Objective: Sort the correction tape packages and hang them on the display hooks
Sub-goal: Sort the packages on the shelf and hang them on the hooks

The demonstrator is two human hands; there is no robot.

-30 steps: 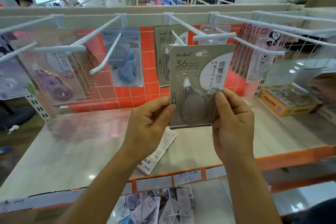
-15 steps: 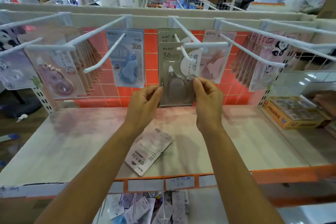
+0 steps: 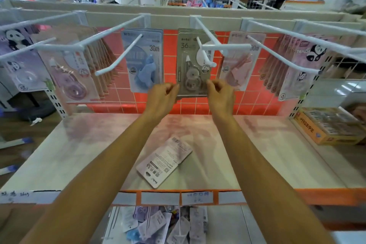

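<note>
The person stood reaching up with both arms to the grey correction tape package [image 3: 190,65] marked 36, which hung at the front of its stack on the centre display hook [image 3: 204,27]. The left hand [image 3: 162,95] pinched its lower left edge with curled fingers [image 3: 174,87], and the right hand [image 3: 219,93] pinched the lower right edge likewise. A blue package [image 3: 144,61] hung just left, a pink package [image 3: 241,61] just right. Another package [image 3: 164,161] lay face down on the shelf [image 3: 79,154] below.

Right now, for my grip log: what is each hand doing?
Left hand: pinching the grey package at its lower left edge.
Right hand: pinching the same package's lower right edge.
</note>
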